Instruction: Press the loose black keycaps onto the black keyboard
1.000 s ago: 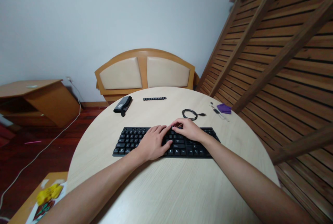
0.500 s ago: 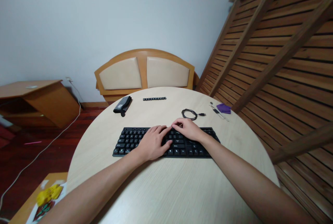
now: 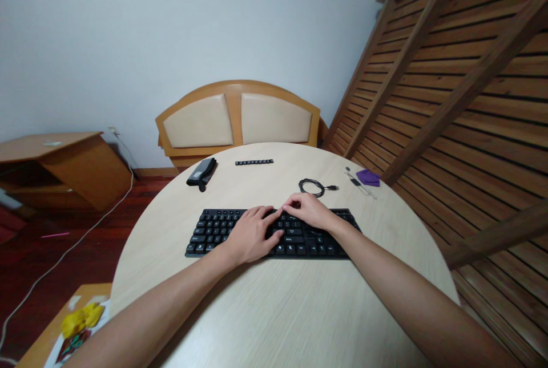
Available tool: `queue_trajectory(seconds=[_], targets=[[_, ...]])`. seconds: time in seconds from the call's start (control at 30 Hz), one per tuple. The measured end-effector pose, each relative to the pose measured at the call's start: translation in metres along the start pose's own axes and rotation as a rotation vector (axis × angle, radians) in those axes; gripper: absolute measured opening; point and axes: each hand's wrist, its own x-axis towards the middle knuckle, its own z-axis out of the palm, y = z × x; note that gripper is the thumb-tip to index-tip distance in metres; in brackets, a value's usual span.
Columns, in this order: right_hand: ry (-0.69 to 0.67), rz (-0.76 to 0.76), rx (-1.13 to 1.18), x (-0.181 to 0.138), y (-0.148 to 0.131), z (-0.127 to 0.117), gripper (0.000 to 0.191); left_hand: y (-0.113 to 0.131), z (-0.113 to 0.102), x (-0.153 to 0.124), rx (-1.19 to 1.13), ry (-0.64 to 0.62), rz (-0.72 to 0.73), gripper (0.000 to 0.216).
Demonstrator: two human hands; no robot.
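A black keyboard (image 3: 293, 239) lies across the round table in front of me. My left hand (image 3: 252, 234) rests on its middle keys, fingers spread and palm down. Over the keyboard's upper edge, my right hand (image 3: 308, 210) is closed in a pinch, its fingertips meeting close to my left index fingertip. Whatever sits in that pinch, if anything, is too small to make out. Behind the keyboard, a coiled black USB cable (image 3: 311, 187) lies just beyond my right hand. Farther back is a row of loose black keycaps (image 3: 254, 162).
A folded black pouch (image 3: 202, 173) lies at the table's back left. At the right are a purple cloth (image 3: 368, 178) and a thin tool (image 3: 359, 184). A wooden headboard (image 3: 237, 117) stands behind the table (image 3: 274, 311), and a slatted wooden panel (image 3: 462, 83) leans along the right.
Almost nothing differs. My right hand has shifted very slightly, still pinched at the same spot, and my left hand keeps its place on the keys.
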Motion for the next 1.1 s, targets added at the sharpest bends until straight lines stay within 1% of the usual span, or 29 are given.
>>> queue_trajectory(seconds=[0.43, 0.8, 1.1], targets=[[-0.021, -0.022, -0.042, 0.0006, -0.0008, -0.003, 0.021, -0.0015, 0.0005, 0.0, -0.019, 0.014, 0.001, 0.054], [-0.016, -0.008, -0.062, -0.0016, -0.0082, -0.0045, 0.019, -0.0015, 0.0008, -0.0001, -0.011, 0.006, 0.0, 0.054], [-0.007, -0.059, -0.119, -0.0016, -0.0081, -0.0025, 0.017, -0.002, 0.0018, 0.0004, -0.007, -0.001, -0.008, 0.053]])
